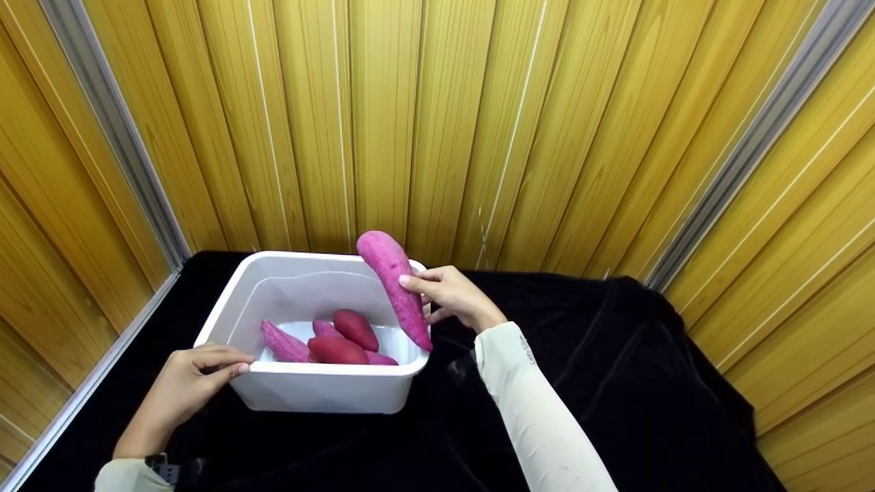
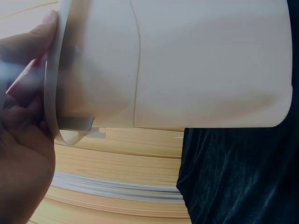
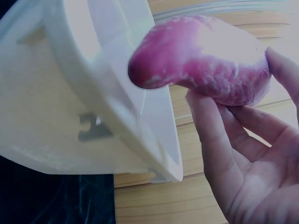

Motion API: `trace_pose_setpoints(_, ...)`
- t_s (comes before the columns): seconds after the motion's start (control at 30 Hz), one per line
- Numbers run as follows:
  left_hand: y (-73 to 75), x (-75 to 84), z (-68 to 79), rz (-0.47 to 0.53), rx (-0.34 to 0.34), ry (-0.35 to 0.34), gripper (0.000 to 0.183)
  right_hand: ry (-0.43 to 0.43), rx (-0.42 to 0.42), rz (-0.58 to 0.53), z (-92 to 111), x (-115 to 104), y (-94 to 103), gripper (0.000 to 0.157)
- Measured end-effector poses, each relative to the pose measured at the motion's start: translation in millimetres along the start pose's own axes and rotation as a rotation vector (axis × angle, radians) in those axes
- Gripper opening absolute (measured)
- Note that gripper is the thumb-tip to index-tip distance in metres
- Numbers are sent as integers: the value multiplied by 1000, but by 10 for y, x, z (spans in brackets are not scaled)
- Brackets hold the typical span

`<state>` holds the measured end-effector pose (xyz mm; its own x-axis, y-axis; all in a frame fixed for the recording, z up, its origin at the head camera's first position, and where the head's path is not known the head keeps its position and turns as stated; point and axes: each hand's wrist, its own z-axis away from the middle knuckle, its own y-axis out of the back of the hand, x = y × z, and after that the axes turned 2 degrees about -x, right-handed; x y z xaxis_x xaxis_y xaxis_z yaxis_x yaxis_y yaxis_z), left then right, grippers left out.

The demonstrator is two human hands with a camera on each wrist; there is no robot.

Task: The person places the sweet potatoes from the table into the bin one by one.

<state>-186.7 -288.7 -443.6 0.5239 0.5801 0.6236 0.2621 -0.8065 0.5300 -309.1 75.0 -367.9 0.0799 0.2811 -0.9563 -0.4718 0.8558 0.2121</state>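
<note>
A long pink-purple sweet potato (image 1: pixel 393 283) is pinched between the thumb and fingers of my right hand (image 1: pixel 458 294), above the right rim of a white plastic bin (image 1: pixel 328 389). It tilts, its thick end up and its narrow tip down by the bin's front right corner. Close up in the right wrist view, the sweet potato (image 3: pixel 210 60) has a rough, mottled skin. My left hand (image 1: pixel 188 383) pinches the front left corner of the bin's rim. Inside the bin lie several more sweet potatoes, among them a dark red one (image 1: pixel 355 330) and a pink one (image 1: pixel 284 342).
Black cloth (image 1: pixel 581 389) covers the table under the bin. Yellow wood-patterned panels (image 1: pixel 444 137) stand behind and on both sides, with grey metal posts (image 1: pixel 745 130) at the corners. Small notched clips (image 3: pixel 91 128) show on the bin's outer wall.
</note>
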Motion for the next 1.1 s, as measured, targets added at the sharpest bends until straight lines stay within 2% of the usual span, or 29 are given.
trace_pose_setpoints(0.23,-7,-32,15,14,13,-38,25,-2,-11,25,-41,-71,-84,44)
trace_pose_setpoints(0.7,-9,-11,28,23,11,-27,25,27,-36,76,-101,-106,-191,44)
trace_pose_setpoints(1.1,-12,11,18,10,14,-28,23,15,-55,84,-111,-95,-225,42)
